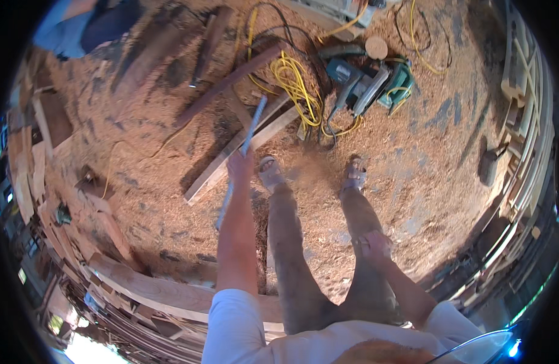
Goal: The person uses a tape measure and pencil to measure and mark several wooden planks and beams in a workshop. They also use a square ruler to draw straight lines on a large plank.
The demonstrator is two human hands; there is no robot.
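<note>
My left hand [239, 168] is closed around a long, thin grey-blue bar [254, 126], which slants from beside my forearm up toward the far right. Its exact kind cannot be made out. Under and beyond the bar lies a squared timber beam [214, 175] on the sawdust-covered floor, just left of my left foot. My right hand [374, 245] rests on my right leg near the knee, fingers apart and slightly blurred, with nothing visible in it.
A green circular saw [370, 85] lies ahead, beside a coiled yellow cord [297, 85]. Dark planks [231, 82] lie at the far left, near another person's blue clothing [79, 30]. Stacked boards [525, 145] line the right side; a thick plank [152, 288] lies at near left.
</note>
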